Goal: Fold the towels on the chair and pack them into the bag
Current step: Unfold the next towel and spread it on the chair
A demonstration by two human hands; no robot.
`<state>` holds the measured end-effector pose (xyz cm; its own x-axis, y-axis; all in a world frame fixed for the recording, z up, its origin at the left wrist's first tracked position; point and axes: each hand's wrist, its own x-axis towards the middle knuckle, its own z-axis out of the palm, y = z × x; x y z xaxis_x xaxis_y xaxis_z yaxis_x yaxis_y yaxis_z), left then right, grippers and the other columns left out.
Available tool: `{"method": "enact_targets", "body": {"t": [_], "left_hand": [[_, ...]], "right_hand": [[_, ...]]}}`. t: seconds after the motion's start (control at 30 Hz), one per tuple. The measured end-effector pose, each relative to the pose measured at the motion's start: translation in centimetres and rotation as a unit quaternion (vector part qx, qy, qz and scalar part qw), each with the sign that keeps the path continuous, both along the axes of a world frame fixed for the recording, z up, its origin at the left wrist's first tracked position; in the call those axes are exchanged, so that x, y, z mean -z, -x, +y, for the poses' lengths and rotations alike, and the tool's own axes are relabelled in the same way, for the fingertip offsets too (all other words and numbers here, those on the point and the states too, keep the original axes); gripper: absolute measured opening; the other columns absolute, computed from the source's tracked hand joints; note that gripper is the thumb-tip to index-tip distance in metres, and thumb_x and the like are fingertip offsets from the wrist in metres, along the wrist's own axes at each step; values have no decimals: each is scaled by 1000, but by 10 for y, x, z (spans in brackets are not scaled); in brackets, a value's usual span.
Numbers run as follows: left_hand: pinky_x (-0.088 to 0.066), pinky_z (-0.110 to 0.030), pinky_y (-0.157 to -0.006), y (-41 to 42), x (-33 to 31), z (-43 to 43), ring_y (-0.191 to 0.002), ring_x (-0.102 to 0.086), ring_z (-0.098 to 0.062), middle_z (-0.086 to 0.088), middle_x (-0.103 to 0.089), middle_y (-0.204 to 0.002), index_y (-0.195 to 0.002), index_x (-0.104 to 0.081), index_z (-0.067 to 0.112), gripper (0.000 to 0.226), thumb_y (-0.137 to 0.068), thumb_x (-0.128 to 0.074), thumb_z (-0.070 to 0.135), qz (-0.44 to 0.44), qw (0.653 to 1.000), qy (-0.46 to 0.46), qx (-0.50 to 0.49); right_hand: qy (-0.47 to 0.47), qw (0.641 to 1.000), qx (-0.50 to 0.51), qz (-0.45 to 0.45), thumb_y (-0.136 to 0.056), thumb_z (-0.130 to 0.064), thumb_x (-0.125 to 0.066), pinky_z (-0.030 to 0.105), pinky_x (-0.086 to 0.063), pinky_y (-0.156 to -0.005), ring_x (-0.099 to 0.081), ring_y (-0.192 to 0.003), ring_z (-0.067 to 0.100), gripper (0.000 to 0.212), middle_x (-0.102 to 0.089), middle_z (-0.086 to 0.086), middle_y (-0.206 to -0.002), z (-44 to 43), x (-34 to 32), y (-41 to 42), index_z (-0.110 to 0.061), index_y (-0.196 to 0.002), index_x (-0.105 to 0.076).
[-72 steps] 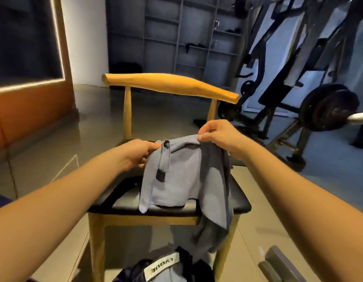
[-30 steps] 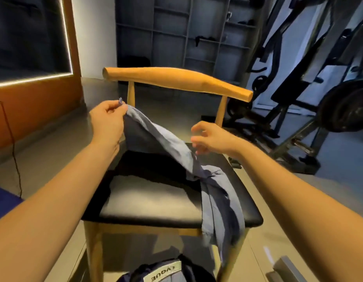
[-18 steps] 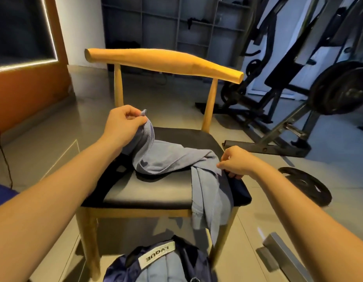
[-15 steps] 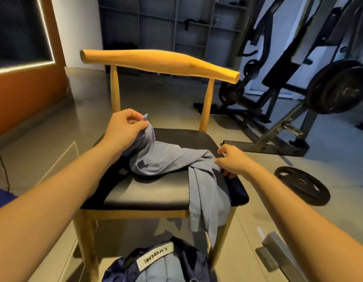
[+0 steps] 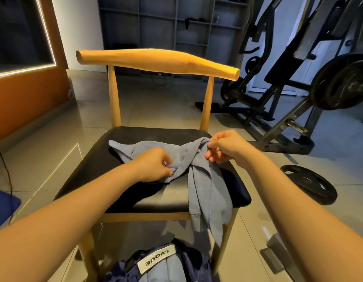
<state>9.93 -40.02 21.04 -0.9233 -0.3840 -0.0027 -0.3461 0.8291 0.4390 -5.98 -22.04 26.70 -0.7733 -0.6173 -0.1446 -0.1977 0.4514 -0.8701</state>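
A grey-blue towel [image 5: 205, 192] lies bunched across the black seat of a wooden chair [image 5: 123, 184], one end hanging over the front right edge. My left hand [image 5: 154, 165] grips a fold in the towel's middle. At the right rear of the seat, my right hand [image 5: 225, 146] pinches the towel's bunched edge. A dark blue bag [image 5: 162, 265] with a white label sits on the floor under the seat's front, showing grey-blue cloth inside.
Tiled floor surrounds the chair. A weight machine [image 5: 298, 82] stands at the right, with a loose black weight plate [image 5: 310, 186] on the floor near the chair. Grey shelving [image 5: 166, 23] is behind, an orange wall [image 5: 28, 94] to the left, and a grey metal bar [image 5: 276, 259] at lower right.
My left hand let go of the raised corner and dropped to the towel's middle, so the towel now lies flatter on the seat. My right hand shifted slightly up along the bunched edge.
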Motion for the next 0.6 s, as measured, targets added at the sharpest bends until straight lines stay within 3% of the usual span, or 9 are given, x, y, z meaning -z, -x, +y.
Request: {"method": "enact_targets", "body": {"t": [0.07,0.1,0.2,0.27,0.33,0.43,0.5,0.6], "left_hand": [[-55,-35,-76,-1,-8,-2,-76,-67,-17,-4,-75,-81,-91,-77,20,13,-90,-72,32,37,999,13,-21],[-56,-35,-76,-3,-16,-6,-76,-67,-18,0,-74,-77,-86,-77,24,11,-90,-72,32,69,997,13,-38],[-52,-33,-69,-10,-42,-20,-67,-63,-16,-1,-72,-71,-84,-77,23,7,-90,-72,24,225,969,-47,-92],[-50,-31,-66,-19,-55,-28,-64,-59,-13,-5,-72,-74,-91,-76,17,5,-92,-72,18,333,930,-97,-119],[-51,-28,-67,-28,-60,-34,-68,-61,-13,-5,-72,-81,-97,-75,14,6,-93,-71,16,375,912,-101,-133],[-52,-24,-67,-39,-56,-40,-73,-66,-18,-5,-74,-80,-96,-76,18,6,-93,-71,17,310,942,-80,-103],[-54,-30,-69,-42,-51,-43,-71,-67,-19,-1,-73,-74,-88,-75,24,8,-92,-71,18,222,971,-62,-67],[-54,-32,-71,-41,-44,-48,-65,-65,-13,3,-74,-70,-80,-75,25,9,-90,-74,23,22,1000,-7,-5]], "right_hand": [[50,997,12,57,-100,-2,-54,34,-58,-57,-69,-64,25,12,-75,25,-87,-6,-7,-2,0,-99,-65],[57,988,19,142,-98,-4,-55,37,-59,-63,-70,-70,25,12,-75,21,-87,-8,-9,-1,-4,-96,-67],[115,920,34,373,-98,-12,-55,33,-50,-68,-64,-80,17,13,-70,0,-85,-10,-18,1,-13,-96,-67],[196,884,29,423,-99,-13,-54,28,-46,-66,-60,-76,11,12,-67,-4,-82,-6,-22,-2,-14,-98,-66],[220,871,30,439,-98,-16,-54,29,-46,-64,-59,-71,11,12,-65,-6,-77,0,-17,-7,-16,-94,-65],[93,914,-6,394,-88,-18,-53,39,-53,-60,-63,-64,24,17,-66,-1,-64,11,10,-14,-15,-75,-63],[-49,957,-116,261,-91,-11,-54,37,-56,-59,-68,-65,33,20,-68,10,-64,22,27,-22,-5,-77,-67],[-213,930,-263,144,-96,-15,-61,28,-55,-58,-66,-61,22,16,-74,13,-76,37,34,-27,-6,-88,-72]]}}
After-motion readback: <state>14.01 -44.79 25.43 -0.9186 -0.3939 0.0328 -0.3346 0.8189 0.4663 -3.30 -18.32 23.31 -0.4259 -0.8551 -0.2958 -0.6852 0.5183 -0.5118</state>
